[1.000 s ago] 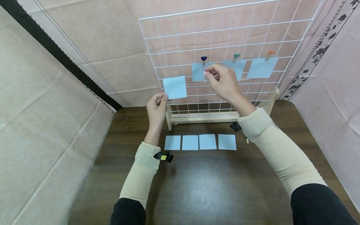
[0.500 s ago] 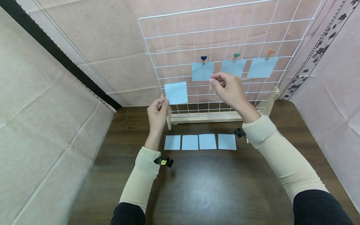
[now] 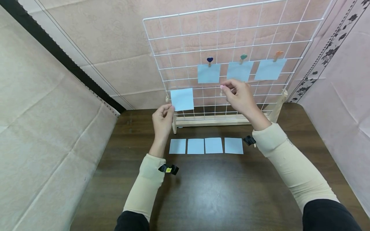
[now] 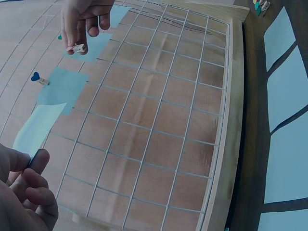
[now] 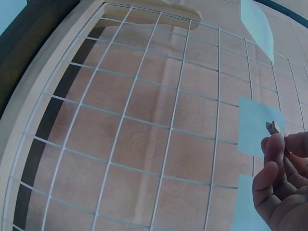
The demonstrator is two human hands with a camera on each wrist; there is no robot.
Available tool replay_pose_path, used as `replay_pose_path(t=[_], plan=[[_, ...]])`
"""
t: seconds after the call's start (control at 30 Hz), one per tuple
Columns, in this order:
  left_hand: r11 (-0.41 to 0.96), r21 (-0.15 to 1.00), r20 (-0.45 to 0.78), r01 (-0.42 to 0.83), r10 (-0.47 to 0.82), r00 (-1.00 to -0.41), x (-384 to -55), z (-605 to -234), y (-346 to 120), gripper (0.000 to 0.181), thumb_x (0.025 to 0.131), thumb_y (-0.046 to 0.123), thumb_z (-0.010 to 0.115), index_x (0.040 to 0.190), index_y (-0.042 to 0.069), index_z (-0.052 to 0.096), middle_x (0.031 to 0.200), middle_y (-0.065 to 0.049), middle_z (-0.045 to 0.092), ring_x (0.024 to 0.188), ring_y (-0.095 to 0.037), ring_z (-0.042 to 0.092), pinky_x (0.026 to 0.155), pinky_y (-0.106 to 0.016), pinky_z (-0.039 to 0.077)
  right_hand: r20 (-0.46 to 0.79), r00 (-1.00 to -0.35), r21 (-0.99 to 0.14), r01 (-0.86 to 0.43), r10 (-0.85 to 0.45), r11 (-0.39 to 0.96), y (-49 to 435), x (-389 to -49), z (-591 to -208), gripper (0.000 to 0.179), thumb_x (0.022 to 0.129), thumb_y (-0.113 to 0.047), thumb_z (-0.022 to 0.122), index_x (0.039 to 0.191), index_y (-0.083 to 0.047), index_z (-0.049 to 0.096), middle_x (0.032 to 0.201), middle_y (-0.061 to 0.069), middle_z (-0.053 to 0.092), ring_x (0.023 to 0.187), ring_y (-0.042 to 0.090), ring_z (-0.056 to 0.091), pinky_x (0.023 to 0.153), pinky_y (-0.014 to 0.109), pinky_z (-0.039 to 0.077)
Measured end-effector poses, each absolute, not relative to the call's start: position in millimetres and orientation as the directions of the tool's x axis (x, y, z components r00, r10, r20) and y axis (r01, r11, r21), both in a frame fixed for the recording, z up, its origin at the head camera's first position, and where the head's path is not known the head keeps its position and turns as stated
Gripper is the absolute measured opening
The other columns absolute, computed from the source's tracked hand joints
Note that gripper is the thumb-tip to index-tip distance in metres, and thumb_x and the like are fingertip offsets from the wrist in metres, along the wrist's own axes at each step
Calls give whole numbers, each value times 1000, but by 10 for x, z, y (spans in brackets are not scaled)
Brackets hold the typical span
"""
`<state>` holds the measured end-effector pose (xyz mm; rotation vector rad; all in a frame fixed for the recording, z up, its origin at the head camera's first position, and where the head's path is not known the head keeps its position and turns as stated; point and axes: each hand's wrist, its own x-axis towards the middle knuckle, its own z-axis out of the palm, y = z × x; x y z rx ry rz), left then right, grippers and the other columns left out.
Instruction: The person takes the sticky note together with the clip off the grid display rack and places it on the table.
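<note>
My left hand (image 3: 163,120) pinches a light blue square paper (image 3: 182,99) by its lower left corner, holding it in front of the lower left of a white wire grid (image 3: 208,104). In my right hand (image 3: 238,96) a small clothespin (image 4: 76,48) is pinched between thumb and fingertips, in front of the grid's middle. Three blue papers hang above: the left one (image 3: 208,73) under a dark blue heart clothespin (image 3: 209,60), the middle one (image 3: 239,70) under a green one (image 3: 243,57), the right one (image 3: 270,69) under an orange one (image 3: 278,54).
Several blue papers (image 3: 213,145) lie in a row on the brown table (image 3: 202,192) before the grid's wooden stand (image 3: 211,121). A small clothespin (image 3: 254,145) lies partly hidden near the right wrist camera. Pale cloth walls (image 3: 57,134) enclose the table.
Both hands have moved down, the left with its paper and the right with its clothespin. The right hand has also shifted right, uncovering the hanging left and middle papers.
</note>
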<state>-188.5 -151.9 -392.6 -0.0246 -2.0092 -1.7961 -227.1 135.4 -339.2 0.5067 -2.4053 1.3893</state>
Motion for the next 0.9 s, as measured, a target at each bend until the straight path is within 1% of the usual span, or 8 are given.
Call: replay_pose_path(t=[0.13,0.33,0.43,0.5,0.6,0.7,0.8,0.9], plan=[[156,941,334,301,-276,-901,-1896,-3990,-1555,18,102,5,67,113,-8,74,63,10,59,50,-6,42,47,-17,33,425,-894,-763,-436,-138,476,1386,-2250,-3437,30,110,-22,58,127,-1,72,102,16,72,71,22,62,57,24,45],[152,945,323,291,-283,-903,-1881,-4033,-1583,18,102,5,68,112,-9,74,70,12,65,52,-5,42,48,-18,33,423,-897,-764,-427,-124,484,1440,-2228,-3529,30,109,-24,60,126,-5,74,97,15,72,71,21,61,58,24,46],[154,946,320,287,-287,-903,-1859,-4077,-1608,17,102,8,69,110,-6,76,75,3,70,53,-6,42,49,-19,33,402,-908,-778,-406,-116,479,1467,-2203,-3570,30,109,-26,60,125,-5,74,97,15,71,70,20,61,55,25,45],[154,948,313,279,-289,-905,-1835,-4099,-1618,16,102,8,69,109,-4,76,82,-5,74,57,-7,46,51,-19,36,392,-913,-786,-397,-113,473,1485,-2186,-3596,30,109,-25,60,125,-4,74,98,15,71,69,19,61,54,25,45],[158,951,303,267,-294,-906,-1797,-4127,-1627,17,102,8,68,110,-4,76,94,-16,77,58,-8,45,52,-20,35,383,-917,-793,-389,-112,469,1517,-2165,-3643,30,109,-24,60,126,-3,74,102,18,71,68,14,63,55,23,47],[158,952,297,261,-294,-908,-1761,-4147,-1628,17,102,8,68,110,-4,76,101,-20,78,58,-7,45,54,-20,36,377,-920,-795,-382,-109,471,1545,-2139,-3680,31,109,-25,60,126,-3,74,105,20,72,69,10,64,57,23,49],[153,956,286,249,-305,-908,-1741,-4170,-1632,17,101,9,69,109,-4,77,96,-14,79,56,-6,44,53,-21,36,362,-927,-798,-360,-94,482,1570,-2107,-3713,32,109,-27,60,127,-4,74,106,18,73,70,9,64,58,23,49],[141,962,267,233,-317,-910,-1725,-4209,-1646,17,101,9,69,108,-3,77,83,-3,76,53,-6,43,49,-21,34,346,-935,-807,-340,-78,483,1592,-2076,-3745,34,109,-28,60,128,-4,73,105,17,73,69,9,64,58,23,49]])
